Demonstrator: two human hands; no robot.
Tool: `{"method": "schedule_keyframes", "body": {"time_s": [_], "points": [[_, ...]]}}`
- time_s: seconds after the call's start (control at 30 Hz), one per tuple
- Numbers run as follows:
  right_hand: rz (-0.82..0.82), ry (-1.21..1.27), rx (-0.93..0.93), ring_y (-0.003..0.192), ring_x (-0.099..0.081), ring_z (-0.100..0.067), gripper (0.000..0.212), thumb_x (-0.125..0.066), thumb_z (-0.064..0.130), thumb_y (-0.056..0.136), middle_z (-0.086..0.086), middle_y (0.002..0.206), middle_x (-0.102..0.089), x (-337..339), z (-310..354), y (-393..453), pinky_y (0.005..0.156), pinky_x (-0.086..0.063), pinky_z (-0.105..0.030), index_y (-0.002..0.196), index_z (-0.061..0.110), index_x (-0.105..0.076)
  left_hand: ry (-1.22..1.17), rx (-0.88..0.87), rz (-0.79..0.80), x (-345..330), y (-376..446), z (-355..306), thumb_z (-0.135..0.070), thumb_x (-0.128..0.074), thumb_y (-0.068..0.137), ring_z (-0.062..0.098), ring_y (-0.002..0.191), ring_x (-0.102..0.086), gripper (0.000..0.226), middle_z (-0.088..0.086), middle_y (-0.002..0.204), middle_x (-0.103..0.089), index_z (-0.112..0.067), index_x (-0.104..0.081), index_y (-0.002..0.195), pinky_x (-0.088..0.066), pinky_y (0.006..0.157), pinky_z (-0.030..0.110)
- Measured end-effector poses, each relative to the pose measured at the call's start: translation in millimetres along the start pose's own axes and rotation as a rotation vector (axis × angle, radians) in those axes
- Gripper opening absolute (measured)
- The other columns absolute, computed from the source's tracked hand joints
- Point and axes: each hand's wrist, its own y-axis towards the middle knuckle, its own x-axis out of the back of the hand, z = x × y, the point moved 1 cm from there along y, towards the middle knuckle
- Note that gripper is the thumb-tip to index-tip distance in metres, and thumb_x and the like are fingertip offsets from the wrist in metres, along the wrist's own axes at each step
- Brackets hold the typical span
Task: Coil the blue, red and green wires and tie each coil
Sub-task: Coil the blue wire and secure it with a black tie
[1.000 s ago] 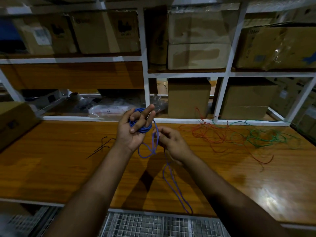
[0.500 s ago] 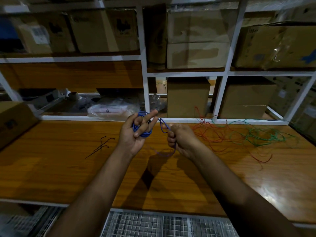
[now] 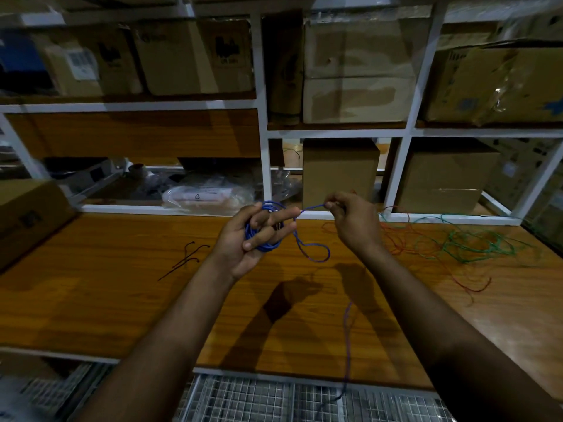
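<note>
My left hand (image 3: 256,239) is raised above the wooden table (image 3: 106,300) and holds a coil of blue wire (image 3: 265,239) wound round its fingers. My right hand (image 3: 353,220) pinches the blue wire's loose strand just to the right of the coil. Between the hands a loop of that strand hangs down, and a blurred tail runs toward the table's near edge. The red wire (image 3: 399,239) lies tangled on the table behind my right hand. Further right the green wire (image 3: 475,242) lies in a loose heap.
Thin black ties (image 3: 189,254) lie on the table left of my hands. A cardboard box (image 3: 27,214) sits at the table's left end. White shelving with cardboard boxes (image 3: 341,172) and a plastic bag (image 3: 207,196) stands behind the table. A wire-mesh surface (image 3: 274,400) shows below the table's near edge.
My right hand has moved up and to the right, drawing the blue strand away from the coil. The long loop that hung over the table is shorter. The coil stays in my left hand.
</note>
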Motion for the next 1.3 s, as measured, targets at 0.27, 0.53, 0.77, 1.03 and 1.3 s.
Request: {"method": "schedule_keyframes", "body": {"time_s": [0.27,0.53,0.77,1.03,1.3], "points": [[0.682,0.227,0.078,0.087,-0.054,-0.006,0.012,-0.061,0.014,0.095,0.003,0.093,-0.059,-30,0,-18,0.081,-0.040,-0.027,0.089,0.017,-0.070,-0.144,-0.028,0.055,0,5,-14,-0.028,-0.035,0.100,0.005,0.026,-0.037,0.051,0.029,0.112,-0.066,-0.012,-0.048,0.053,-0.049,0.100,0.031],[0.915,0.997,-0.083,0.067,-0.044,-0.008,0.023,-0.056,0.037,0.089,0.007,0.073,-0.052,-35,37,-55,0.067,-0.039,-0.023,0.079,0.016,-0.057,-0.191,-0.113,-0.075,9,5,-11,-0.026,-0.030,0.105,0.005,0.027,-0.034,0.049,0.018,0.082,-0.073,-0.013,-0.043,0.059,-0.045,0.107,0.031],[0.554,1.179,-0.359,0.053,-0.035,-0.009,0.028,-0.038,0.019,0.105,0.006,0.055,-0.041,-12,43,-38,0.053,-0.029,-0.025,0.088,0.011,-0.058,-0.077,-0.096,-0.117,12,2,-8,-0.027,-0.034,0.103,0.005,0.026,-0.031,0.055,0.033,0.105,-0.066,-0.012,-0.045,0.052,-0.051,0.098,0.033],[0.234,0.811,-0.507,0.054,-0.038,-0.010,0.027,-0.043,0.020,0.104,0.000,0.064,-0.045,22,32,-17,0.049,-0.029,-0.024,0.107,0.005,-0.065,0.138,0.021,-0.041,0,-6,-4,-0.025,-0.036,0.101,0.004,0.028,-0.030,0.048,0.040,0.108,-0.062,-0.009,-0.042,0.056,-0.049,0.101,0.038],[0.144,0.545,-0.226,0.069,-0.048,-0.013,0.019,-0.051,0.022,0.101,0.000,0.076,-0.051,50,27,-4,0.061,-0.044,-0.028,0.098,0.010,-0.066,0.288,0.127,-0.026,-3,-8,-7,-0.027,-0.033,0.103,0.003,0.028,-0.030,0.050,0.040,0.109,-0.062,-0.009,-0.045,0.058,-0.047,0.105,0.043]]}}
